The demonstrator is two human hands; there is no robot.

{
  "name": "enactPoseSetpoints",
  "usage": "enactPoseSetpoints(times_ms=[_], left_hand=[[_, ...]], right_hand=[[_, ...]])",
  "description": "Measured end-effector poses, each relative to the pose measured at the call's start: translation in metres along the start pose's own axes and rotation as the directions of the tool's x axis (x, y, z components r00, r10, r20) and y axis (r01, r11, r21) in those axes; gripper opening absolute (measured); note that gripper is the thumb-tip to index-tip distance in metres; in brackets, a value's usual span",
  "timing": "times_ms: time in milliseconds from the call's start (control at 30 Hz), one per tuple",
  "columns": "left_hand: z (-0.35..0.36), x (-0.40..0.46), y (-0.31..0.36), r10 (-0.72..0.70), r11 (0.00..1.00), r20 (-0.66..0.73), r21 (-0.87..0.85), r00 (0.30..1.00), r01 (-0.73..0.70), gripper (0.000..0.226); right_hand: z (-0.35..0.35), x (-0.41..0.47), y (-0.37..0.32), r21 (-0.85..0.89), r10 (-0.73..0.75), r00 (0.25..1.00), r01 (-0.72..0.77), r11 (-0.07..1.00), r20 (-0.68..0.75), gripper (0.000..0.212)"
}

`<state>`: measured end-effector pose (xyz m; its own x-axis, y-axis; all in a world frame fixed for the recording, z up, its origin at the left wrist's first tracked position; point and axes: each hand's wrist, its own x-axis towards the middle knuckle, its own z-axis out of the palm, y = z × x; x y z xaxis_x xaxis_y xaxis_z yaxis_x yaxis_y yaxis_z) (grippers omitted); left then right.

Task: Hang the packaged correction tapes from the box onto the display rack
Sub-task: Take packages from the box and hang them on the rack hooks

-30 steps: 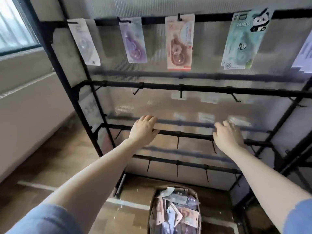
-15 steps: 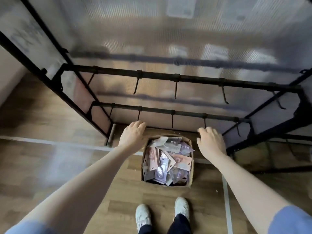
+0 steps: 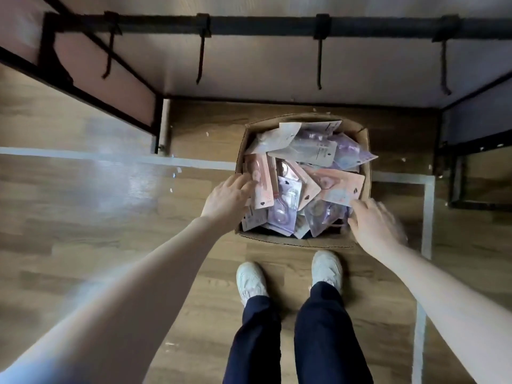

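No readable writing anywhere here, the packs are too small and blurry to make out a brand or label. Best I can get is little dark heart-shaped marks on a couple of the pink cards.

The cardboard box (image 3: 366, 151) is sitting on the wood floor (image 3: 83, 217), right under the bottom bar of the black display rack (image 3: 263, 24), and it's stuffed with packaged correction tapes (image 3: 304, 184) lying every which way: pink, purple and whitish-grey cards all overlapping. Four bare hooks (image 3: 200, 62) are hanging off that bar above the box.

The left hand (image 3: 227, 202) is reaching in over the left edge of the box, fingers loosely spread and only a bit bent, fingertips touching a pink pack (image 3: 261, 184) standing along that side. It isn't gripping anything as far as I can see.

The right hand (image 3: 372, 223) is coming in at the near right corner of the box, fingers relaxed and open, tips right at a purple pack (image 3: 318, 217) down there. It's motion-blurred, so I can't tell if it's actually touching the pack or just next to it. Not holding anything either.

A pair of white sneakers (image 3: 250, 281) and dark trousers (image 3: 324, 342) are showing just behind the box, and pale tape lines (image 3: 426, 217) are running across the floor.
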<state>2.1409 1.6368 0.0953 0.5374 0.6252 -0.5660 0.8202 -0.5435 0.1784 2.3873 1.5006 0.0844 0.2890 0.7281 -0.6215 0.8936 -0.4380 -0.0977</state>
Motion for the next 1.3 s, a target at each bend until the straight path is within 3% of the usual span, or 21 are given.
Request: enactPoseSetpoints(times_ms=[233, 400, 567, 633, 733, 867, 933, 1100, 1200, 1300], left_hand=[[0.046, 0.047, -0.011, 0.138, 0.977, 0.071, 0.155, 0.988, -0.147, 0.07], [0.059, 0.079, -0.006, 0.288, 0.894, 0.151, 0.31, 0.946, -0.322, 0.08], [0.068, 0.093, -0.004, 0.324, 0.804, 0.245, 0.439, 0.914, -0.402, 0.063], [0.072, 0.094, -0.007, 0.342, 0.798, 0.223, 0.444, 0.913, -0.408, 0.056], [0.076, 0.093, -0.012, 0.486, 0.734, 0.141, 0.47, 0.862, -0.491, 0.044], [0.076, 0.091, -0.018, 0.636, 0.578, 0.2, 0.516, 0.746, -0.632, 0.019], [0.079, 0.088, -0.02, 0.661, 0.513, 0.244, 0.544, 0.71, -0.664, 0.021], [0.073, 0.089, -0.02, 0.611, 0.445, 0.319, 0.619, 0.725, -0.647, 0.028], [0.068, 0.089, -0.016, 0.496, 0.381, 0.508, 0.601, 0.704, -0.702, 0.024], [0.067, 0.092, -0.011, 0.393, 0.349, 0.535, 0.665, 0.748, -0.66, 0.02]], right_hand=[[0.043, 0.048, -0.005, -0.002, -0.075, 0.997, 0.075, 0.997, -0.025, 0.037], [0.05, 0.076, -0.01, 0.024, -0.164, 0.979, 0.168, 0.986, -0.12, 0.041], [0.06, 0.094, -0.018, 0.001, -0.28, 0.932, 0.288, 0.958, -0.229, 0.038], [0.063, 0.1, -0.022, -0.02, -0.344, 0.902, 0.351, 0.936, -0.259, 0.04], [0.068, 0.109, -0.033, -0.054, -0.43, 0.867, 0.431, 0.901, -0.254, 0.043], [0.072, 0.116, -0.051, -0.032, -0.412, 0.901, 0.412, 0.911, -0.139, 0.036], [0.072, 0.119, -0.059, 0.027, -0.339, 0.933, 0.345, 0.938, -0.122, 0.034], [0.074, 0.127, -0.074, 0.075, -0.31, 0.939, 0.323, 0.943, -0.148, 0.024], [0.075, 0.127, -0.079, 0.146, -0.235, 0.966, 0.249, 0.957, -0.111, 0.018], [0.073, 0.119, -0.075, 0.246, -0.162, 0.982, 0.182, 0.952, -0.1, 0.018]])
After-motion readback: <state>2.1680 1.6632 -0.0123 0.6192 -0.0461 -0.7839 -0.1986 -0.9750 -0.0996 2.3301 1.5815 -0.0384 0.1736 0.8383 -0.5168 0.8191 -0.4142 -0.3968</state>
